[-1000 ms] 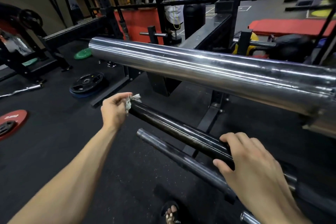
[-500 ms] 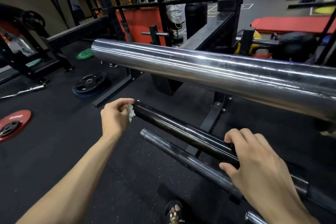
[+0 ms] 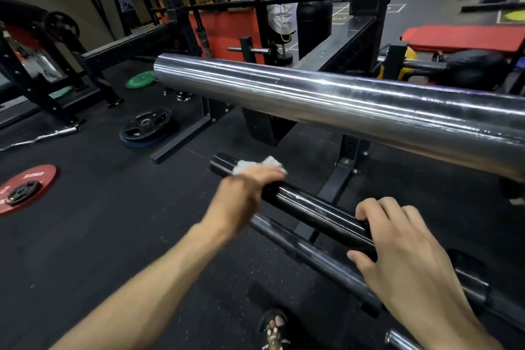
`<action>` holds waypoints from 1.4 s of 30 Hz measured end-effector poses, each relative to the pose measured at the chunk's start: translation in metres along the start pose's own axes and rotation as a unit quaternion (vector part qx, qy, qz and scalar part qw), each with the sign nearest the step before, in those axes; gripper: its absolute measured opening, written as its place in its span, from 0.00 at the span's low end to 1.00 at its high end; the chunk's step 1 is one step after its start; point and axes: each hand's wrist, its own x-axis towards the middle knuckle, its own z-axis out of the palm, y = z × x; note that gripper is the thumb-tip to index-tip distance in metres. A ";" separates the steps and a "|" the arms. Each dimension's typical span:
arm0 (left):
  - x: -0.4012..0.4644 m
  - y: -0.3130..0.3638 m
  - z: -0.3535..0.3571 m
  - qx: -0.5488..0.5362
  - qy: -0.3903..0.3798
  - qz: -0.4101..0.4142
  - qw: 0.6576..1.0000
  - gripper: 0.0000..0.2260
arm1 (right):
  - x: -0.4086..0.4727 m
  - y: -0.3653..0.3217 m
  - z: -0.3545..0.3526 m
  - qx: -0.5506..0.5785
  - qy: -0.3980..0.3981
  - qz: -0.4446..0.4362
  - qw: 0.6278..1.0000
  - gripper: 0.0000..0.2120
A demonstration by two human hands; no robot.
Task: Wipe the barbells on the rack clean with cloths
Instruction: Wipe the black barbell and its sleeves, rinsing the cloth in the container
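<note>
The left hand (image 3: 244, 193) is curling over the black barbell sleeve (image 3: 312, 212), pressing a white cloth (image 3: 257, 165) against it just short of the sleeve's free end. The right hand (image 3: 397, 247) is gripping the same sleeve further back, fingers over the top and thumb underneath. Just below the black sleeve a grey bar (image 3: 306, 253) is lying parallel to it, both sitting on the black rack (image 3: 345, 170). Above the black sleeve a thick chrome barbell sleeve (image 3: 326, 99) is spanning the view. Beyond the sleeve's free end, weight plates (image 3: 146, 126) are lying on the dark floor (image 3: 99, 221).
</note>
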 end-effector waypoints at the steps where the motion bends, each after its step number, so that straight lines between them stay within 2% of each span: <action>1: 0.005 -0.021 -0.009 0.014 0.023 -0.035 0.999 0.23 | -0.001 0.001 0.000 -0.002 -0.001 0.000 1.000 0.31; 4: 0.017 -0.065 -0.028 0.032 0.098 -0.165 0.981 0.19 | -0.004 0.001 -0.001 -0.005 0.006 0.001 1.000 0.29; 7: 0.013 -0.061 -0.020 0.013 0.119 -0.213 0.970 0.19 | -0.007 -0.002 -0.002 0.004 0.015 -0.002 1.000 0.25; 9: 0.010 -0.046 -0.015 0.011 0.123 -0.195 0.973 0.20 | -0.007 -0.004 -0.004 0.006 0.009 0.003 1.000 0.22; 12: 0.013 -0.005 -0.006 0.022 0.071 -0.139 0.988 0.23 | -0.005 -0.006 -0.009 0.004 -0.009 0.016 1.000 0.20; 15: 0.008 0.057 0.012 -0.058 0.042 -0.079 0.994 0.24 | -0.006 -0.007 -0.017 0.014 -0.019 0.024 0.999 0.19; 18: -0.011 0.105 0.028 -0.158 -0.010 0.020 0.987 0.23 | -0.009 -0.006 -0.024 0.020 -0.027 0.027 0.999 0.18; 20: -0.018 0.113 0.026 -0.177 -0.037 0.088 0.980 0.23 | -0.013 -0.006 -0.028 0.027 -0.028 0.034 0.999 0.18; 22: -0.017 0.102 0.018 -0.158 -0.070 0.114 0.978 0.21 | -0.018 -0.005 -0.034 0.026 -0.020 0.040 0.999 0.19; 24: -0.009 0.084 0.014 -0.114 -0.060 0.076 0.989 0.18 | -0.024 -0.003 -0.038 0.030 -0.013 0.052 0.998 0.20; 26: -0.001 0.078 0.009 -0.099 -0.041 -0.033 0.994 0.18 | -0.034 -0.001 -0.039 0.036 -0.006 0.061 0.997 0.20; 28: 0.001 0.089 0.012 -0.116 -0.029 -0.099 0.988 0.21 | -0.046 0.000 -0.037 0.040 0.008 0.068 0.997 0.19; 31: -0.005 0.139 0.029 -0.158 -0.068 -0.075 0.982 0.22 | -0.063 -0.004 -0.032 0.069 0.075 0.055 0.993 0.16; 34: -0.020 0.202 0.037 -0.277 -0.085 -0.065 0.955 0.15 | -0.076 -0.014 -0.042 0.094 0.115 0.051 0.988 0.16; 36: -0.028 0.218 0.038 -0.284 -0.107 -0.034 0.952 0.14 | -0.088 -0.012 -0.050 0.120 0.138 0.065 0.981 0.16; 39: -0.029 0.214 0.040 -0.274 -0.106 -0.039 0.955 0.23 | -0.114 0.009 -0.051 0.150 0.172 0.085 0.970 0.13; 42: -0.037 0.223 0.032 -0.300 -0.094 -0.048 0.948 0.24 | -0.146 0.038 -0.048 0.160 0.165 0.125 0.965 0.11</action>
